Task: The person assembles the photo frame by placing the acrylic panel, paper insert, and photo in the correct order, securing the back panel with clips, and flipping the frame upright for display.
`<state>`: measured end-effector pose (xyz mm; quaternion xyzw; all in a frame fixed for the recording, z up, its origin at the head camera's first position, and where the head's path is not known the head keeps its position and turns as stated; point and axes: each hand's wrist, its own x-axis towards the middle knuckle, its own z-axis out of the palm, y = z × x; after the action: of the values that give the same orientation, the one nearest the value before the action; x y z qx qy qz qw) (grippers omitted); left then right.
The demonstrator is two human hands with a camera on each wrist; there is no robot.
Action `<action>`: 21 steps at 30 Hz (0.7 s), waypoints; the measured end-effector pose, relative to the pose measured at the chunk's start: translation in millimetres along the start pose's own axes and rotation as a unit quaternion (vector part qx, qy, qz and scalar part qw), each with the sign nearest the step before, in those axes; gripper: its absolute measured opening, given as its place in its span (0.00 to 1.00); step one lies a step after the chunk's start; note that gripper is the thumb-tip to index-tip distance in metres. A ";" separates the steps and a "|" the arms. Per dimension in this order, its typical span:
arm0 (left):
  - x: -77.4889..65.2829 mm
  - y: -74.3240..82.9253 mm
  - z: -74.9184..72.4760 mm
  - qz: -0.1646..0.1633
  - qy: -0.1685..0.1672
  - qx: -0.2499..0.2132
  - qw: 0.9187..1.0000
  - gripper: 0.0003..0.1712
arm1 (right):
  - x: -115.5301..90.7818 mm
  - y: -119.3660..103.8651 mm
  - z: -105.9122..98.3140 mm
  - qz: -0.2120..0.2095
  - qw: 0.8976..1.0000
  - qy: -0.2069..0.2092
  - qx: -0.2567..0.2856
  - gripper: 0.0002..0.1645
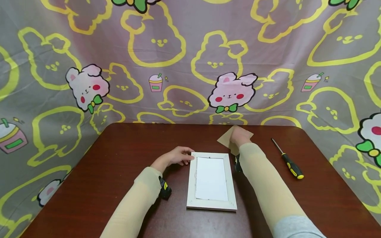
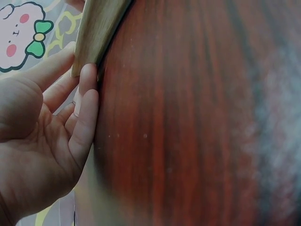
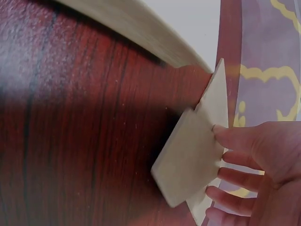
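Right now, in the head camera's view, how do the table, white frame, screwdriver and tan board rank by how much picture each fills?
1. Table
2. White frame
3. Screwdriver and tan board, unranked: their visible areas look close, and the right hand covers part of the board.

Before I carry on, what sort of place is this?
Probably a small indoor work spot, perhaps staged for recording: a patterned cloth hangs around the table, and a frame and a screwdriver lie on it.
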<state>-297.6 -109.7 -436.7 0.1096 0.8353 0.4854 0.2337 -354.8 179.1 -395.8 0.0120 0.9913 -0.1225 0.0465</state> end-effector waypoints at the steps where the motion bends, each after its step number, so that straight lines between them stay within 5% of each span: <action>1: 0.3 -0.1 -0.1 0.000 0.002 0.001 1.000 0.18 | 0.3 0.9 -0.1 -0.003 1.000 -0.002 0.001 0.13; 8: 0.5 0.2 0.5 -0.002 0.001 0.001 1.000 0.19 | 3.7 5.4 1.2 -0.023 1.000 -0.015 0.008 0.14; 21: -1.3 2.2 0.3 0.001 0.005 0.002 1.000 0.18 | 6.4 7.1 0.0 0.014 0.999 -0.023 0.029 0.13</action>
<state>-296.4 -108.9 -434.6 0.1090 0.8372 0.4846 0.2288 -360.9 186.0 -398.1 0.0240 0.9857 -0.1510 0.0702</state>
